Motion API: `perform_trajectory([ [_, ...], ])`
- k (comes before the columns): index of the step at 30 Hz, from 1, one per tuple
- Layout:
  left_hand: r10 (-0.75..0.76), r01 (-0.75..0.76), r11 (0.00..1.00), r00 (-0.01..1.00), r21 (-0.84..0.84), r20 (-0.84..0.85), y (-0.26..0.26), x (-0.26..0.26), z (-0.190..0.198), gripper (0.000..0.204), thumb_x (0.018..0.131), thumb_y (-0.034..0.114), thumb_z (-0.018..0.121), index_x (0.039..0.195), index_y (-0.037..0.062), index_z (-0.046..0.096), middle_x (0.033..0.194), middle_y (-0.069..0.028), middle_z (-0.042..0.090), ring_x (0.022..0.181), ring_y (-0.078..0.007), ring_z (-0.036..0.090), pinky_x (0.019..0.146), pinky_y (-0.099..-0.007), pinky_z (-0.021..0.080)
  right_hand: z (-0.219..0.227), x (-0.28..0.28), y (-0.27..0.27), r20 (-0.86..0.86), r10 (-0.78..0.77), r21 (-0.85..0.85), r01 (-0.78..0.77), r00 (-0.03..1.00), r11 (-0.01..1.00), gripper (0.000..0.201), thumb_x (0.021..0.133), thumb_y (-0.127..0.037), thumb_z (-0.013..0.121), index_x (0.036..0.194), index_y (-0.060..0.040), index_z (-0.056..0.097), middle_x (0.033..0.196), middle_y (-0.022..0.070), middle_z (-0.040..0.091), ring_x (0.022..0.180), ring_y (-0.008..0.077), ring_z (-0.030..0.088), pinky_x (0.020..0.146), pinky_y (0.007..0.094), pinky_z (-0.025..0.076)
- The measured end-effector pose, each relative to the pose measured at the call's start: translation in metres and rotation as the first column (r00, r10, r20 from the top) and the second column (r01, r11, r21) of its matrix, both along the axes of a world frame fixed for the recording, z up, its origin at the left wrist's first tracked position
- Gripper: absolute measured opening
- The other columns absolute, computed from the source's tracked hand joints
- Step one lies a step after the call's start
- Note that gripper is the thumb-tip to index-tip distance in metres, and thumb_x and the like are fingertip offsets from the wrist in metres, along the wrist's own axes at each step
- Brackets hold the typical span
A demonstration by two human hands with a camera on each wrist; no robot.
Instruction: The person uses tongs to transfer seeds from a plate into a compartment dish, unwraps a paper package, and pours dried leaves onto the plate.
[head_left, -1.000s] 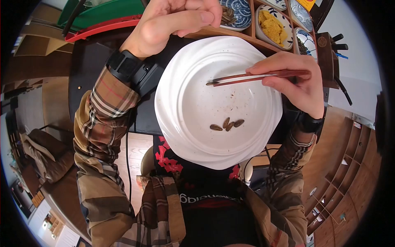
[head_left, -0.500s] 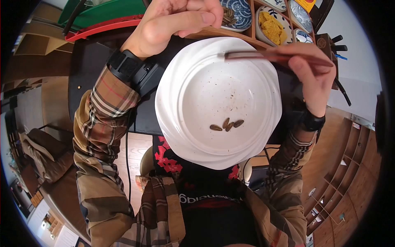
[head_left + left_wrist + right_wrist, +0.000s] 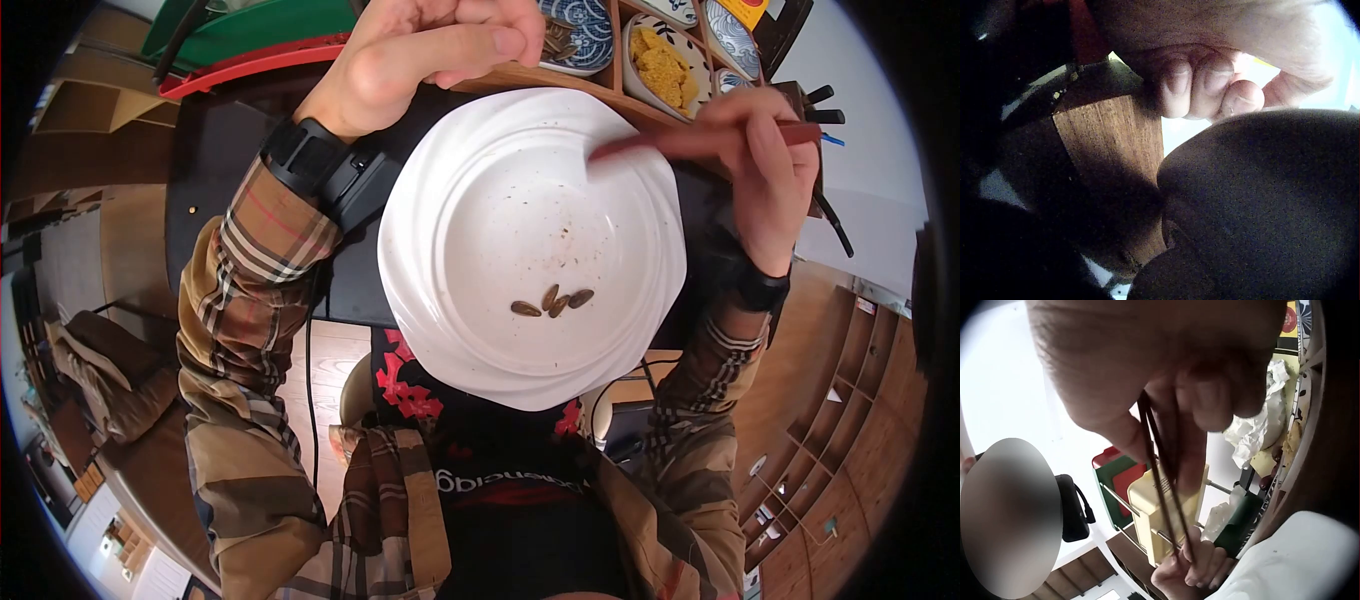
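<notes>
My right hand [image 3: 765, 170] grips a pair of reddish-brown chopsticks [image 3: 690, 143] over the right rim of a white bowl [image 3: 420, 300]. Motion blurs their tips, so I cannot tell whether anything is pinched there. Several brown striped seeds [image 3: 552, 299] lie in the lower part of the bowl, among dark specks. Beyond the bowl's upper left, my left hand [image 3: 430, 50] is raised beside a wooden divided tray [image 3: 600, 90]. Its fingers [image 3: 1213, 75] curl loosely with nothing visible in them.
In the tray, a blue-patterned dish [image 3: 590, 40] holds more seeds, and another dish holds yellow crumbly food [image 3: 662, 68]. A green and red container [image 3: 240, 45] stands at the upper left. Dark-handled utensils [image 3: 825, 115] stick out at the right. The dark tabletop [image 3: 250, 200] shows left of the bowl.
The chopsticks moved up and right from inside the bowl to its right rim with my right hand. The seed at their tips no longer shows at its former spot. My left hand stayed put.
</notes>
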State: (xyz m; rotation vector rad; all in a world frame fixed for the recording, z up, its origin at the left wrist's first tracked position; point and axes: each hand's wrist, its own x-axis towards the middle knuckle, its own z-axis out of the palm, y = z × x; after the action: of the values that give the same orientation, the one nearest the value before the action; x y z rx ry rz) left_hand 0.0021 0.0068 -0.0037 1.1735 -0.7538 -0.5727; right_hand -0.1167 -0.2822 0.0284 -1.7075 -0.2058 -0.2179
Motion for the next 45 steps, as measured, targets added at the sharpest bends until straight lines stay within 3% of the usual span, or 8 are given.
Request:
perform_trajectory([
  [2,0.002,-0.002,1.0,1.0,-0.011,-0.003,0.0,0.0,-0.001,0.009,0.093,0.01,0.065,0.093,0.001,0.064,0.072,0.0021,0.061,0.057,-0.0022,0.043,0.05,-0.0198,0.027,0.002,-0.001,0.002,-0.049,0.156,0.127,-0.149,0.987,0.981,0.021,0.097,-0.016,0.067,0.105,0.0011,0.074,0.085,0.0045,0.071,0.075,0.0101,0.064,0.065,0.0243,0.047],
  [4,0.005,-0.005,1.0,1.0,0.01,0.002,0.0,0.001,-0.001,0.009,0.093,0.01,0.065,0.093,0.0008,0.064,0.072,0.002,0.061,0.057,-0.0022,0.043,0.05,-0.0197,0.027,0.006,0.002,-0.004,-0.101,0.506,-0.236,-0.514,0.857,0.824,0.018,0.091,-0.016,0.073,0.099,-0.0001,0.076,0.084,0.0046,0.072,0.073,0.0118,0.064,0.064,0.0266,0.047],
  [10,-0.005,0.005,1.0,1.0,0.001,-0.006,-0.001,0.002,0.001,0.009,0.093,0.009,0.065,0.092,0.0006,0.064,0.071,0.002,0.061,0.056,-0.0022,0.043,0.05,-0.0198,0.027,0.02,0.01,0.008,-0.243,0.652,-0.406,-0.685,0.719,0.605,0.011,0.083,-0.013,0.082,0.088,-0.004,0.079,0.084,0.0047,0.072,0.071,0.0147,0.062,0.063,0.0268,0.047],
  [17,0.001,0.0,1.0,1.0,0.016,-0.012,-0.002,0.002,0.003,0.008,0.093,0.009,0.064,0.093,0.0009,0.064,0.071,0.0022,0.061,0.056,-0.002,0.042,0.05,-0.0198,0.025,0.013,-0.002,0.018,-0.17,0.295,-0.398,-0.339,0.94,0.852,0.013,0.086,-0.008,0.069,0.094,0.0016,0.073,0.084,0.0073,0.07,0.073,0.014,0.053,0.068,0.0307,0.042],
  [21,0.001,-0.001,1.0,1.0,0.027,-0.002,0.0,0.001,0.004,0.007,0.093,0.008,0.064,0.093,0.0011,0.064,0.072,0.0021,0.061,0.057,-0.0019,0.043,0.05,-0.0197,0.025,0.008,-0.002,-0.001,-0.133,0.374,-0.245,-0.396,0.918,0.885,0.006,0.091,-0.005,0.071,0.094,0.0,0.073,0.085,0.0048,0.071,0.073,0.0109,0.062,0.067,0.0265,0.049],
  [25,0.001,-0.001,1.0,1.0,-0.019,-0.007,-0.002,0.002,0.001,0.007,0.093,0.008,0.064,0.093,0.001,0.064,0.073,0.0017,0.062,0.057,-0.0018,0.043,0.051,-0.0195,0.026,0.017,0.007,-0.002,-0.217,0.609,-0.393,-0.639,0.763,0.661,0.004,0.086,-0.005,0.076,0.087,-0.0019,0.074,0.084,0.0056,0.071,0.067,0.0119,0.062,0.055,0.0257,0.044],
  [39,0.001,-0.001,1.0,1.0,0.011,-0.005,-0.001,0.001,0.003,0.008,0.092,0.008,0.064,0.093,0.0004,0.064,0.072,0.0022,0.061,0.057,-0.0019,0.042,0.051,-0.0199,0.025,0.003,0.0,0.008,-0.044,0.316,-0.262,-0.316,0.948,0.912,0.011,0.097,-0.006,0.064,0.097,0.0018,0.071,0.092,0.0084,0.071,0.074,0.0125,0.065,0.068,0.0253,0.05],
  [45,0.0,0.0,1.0,1.0,-0.012,-0.007,-0.002,0.001,0.002,0.008,0.092,0.009,0.065,0.092,0.0008,0.064,0.071,0.0027,0.06,0.057,-0.0018,0.042,0.051,-0.0198,0.025,0.006,0.003,0.005,0.062,0.392,-0.373,-0.343,0.918,0.862,0.011,0.095,-0.007,0.067,0.1,0.0011,0.072,0.092,0.0085,0.071,0.076,0.0128,0.063,0.067,0.0264,0.048],
])
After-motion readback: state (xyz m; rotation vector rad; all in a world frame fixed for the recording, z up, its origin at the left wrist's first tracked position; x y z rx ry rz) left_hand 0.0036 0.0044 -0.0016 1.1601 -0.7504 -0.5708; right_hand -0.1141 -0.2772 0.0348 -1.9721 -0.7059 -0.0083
